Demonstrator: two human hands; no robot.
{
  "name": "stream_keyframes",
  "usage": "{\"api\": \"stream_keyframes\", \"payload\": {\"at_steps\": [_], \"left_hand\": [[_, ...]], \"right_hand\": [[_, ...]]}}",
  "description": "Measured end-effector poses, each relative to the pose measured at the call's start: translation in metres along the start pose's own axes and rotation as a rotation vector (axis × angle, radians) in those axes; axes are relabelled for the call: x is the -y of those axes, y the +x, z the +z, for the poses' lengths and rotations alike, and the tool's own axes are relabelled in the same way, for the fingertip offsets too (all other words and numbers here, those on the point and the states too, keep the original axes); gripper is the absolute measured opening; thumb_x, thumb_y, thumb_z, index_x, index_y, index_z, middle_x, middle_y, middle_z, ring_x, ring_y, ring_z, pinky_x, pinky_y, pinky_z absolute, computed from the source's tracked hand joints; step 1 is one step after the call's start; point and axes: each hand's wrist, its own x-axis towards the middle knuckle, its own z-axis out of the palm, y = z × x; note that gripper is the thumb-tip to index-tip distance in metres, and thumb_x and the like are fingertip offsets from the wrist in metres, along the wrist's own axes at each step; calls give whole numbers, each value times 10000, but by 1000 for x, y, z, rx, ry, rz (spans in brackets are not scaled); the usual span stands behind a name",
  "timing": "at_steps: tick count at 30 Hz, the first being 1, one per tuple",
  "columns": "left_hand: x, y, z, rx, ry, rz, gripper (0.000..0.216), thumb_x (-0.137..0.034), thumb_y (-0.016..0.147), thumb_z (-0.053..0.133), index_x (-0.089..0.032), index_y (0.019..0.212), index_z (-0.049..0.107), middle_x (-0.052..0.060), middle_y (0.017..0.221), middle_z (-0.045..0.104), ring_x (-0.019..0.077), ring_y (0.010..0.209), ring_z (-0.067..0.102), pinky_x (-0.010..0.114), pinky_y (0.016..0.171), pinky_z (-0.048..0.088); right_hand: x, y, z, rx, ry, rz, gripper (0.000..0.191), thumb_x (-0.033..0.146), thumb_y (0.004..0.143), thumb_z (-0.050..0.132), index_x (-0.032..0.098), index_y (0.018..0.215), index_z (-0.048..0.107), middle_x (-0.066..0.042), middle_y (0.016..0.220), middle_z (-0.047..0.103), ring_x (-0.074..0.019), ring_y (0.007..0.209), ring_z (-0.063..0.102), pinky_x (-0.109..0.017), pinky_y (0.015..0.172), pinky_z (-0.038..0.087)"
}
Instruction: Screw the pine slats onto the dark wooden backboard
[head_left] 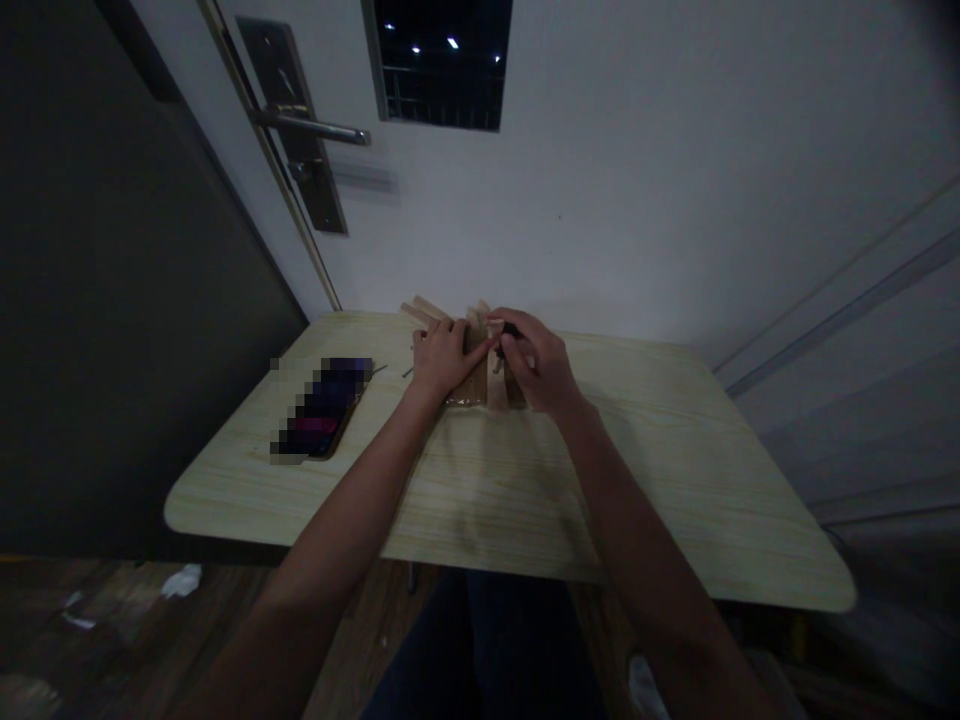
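Note:
A flat brown piece (471, 388) that looks like cardboard, with a shiny taped front edge, lies near the back of the table. Pale paper-like strips (496, 385) cross it and stick up behind it. My left hand (444, 352) rests on its left part, fingers lying over it and thumb stretched to the right. At its right side, my right hand (541, 365) is closed around a small dark object (510, 332), mostly hidden by the fingers. The fingertips of my right hand are close to my left thumb and the pale strip.
A phone (322, 410) with its screen lit lies at the left of the light wood-grain table (675, 480). Thin dark sticks lie by the phone and by my left hand. A white door with a metal handle (322, 128) stands right behind the table.

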Motion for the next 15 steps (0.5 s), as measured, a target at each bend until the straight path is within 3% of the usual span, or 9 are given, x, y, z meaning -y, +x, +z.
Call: {"api": "stream_keyframes", "payload": {"at_steps": [4, 9, 15], "left_hand": [[0, 2, 2, 31, -5, 11, 564, -634, 909, 354, -168, 1083, 620, 164, 1126, 658, 338, 1082, 565, 455, 886, 384], [0, 3, 1, 72, -22, 35, 572, -628, 912, 359, -164, 1119, 621, 158, 1126, 662, 340, 1082, 573, 458, 882, 397], [-1, 1, -3, 99, -26, 39, 554, -605, 919, 368, -166, 1148, 618, 142, 1144, 657, 331, 1100, 565, 447, 892, 390]], "right_hand": [[-4, 1, -3, 45, 110, 66, 354, 353, 982, 374, 240, 1267, 551, -67, 1178, 668, -168, 1039, 643, -358, 916, 518], [-9, 0, 1, 12, 171, 128, 264, 326, 951, 471, 251, 1166, 604, -35, 1129, 679, -146, 928, 661, -298, 774, 549], [-10, 0, 1, -103, -46, 88, 189, 346, 847, 652, 244, 1006, 660, -23, 982, 674, -165, 869, 614, -329, 779, 526]]}}
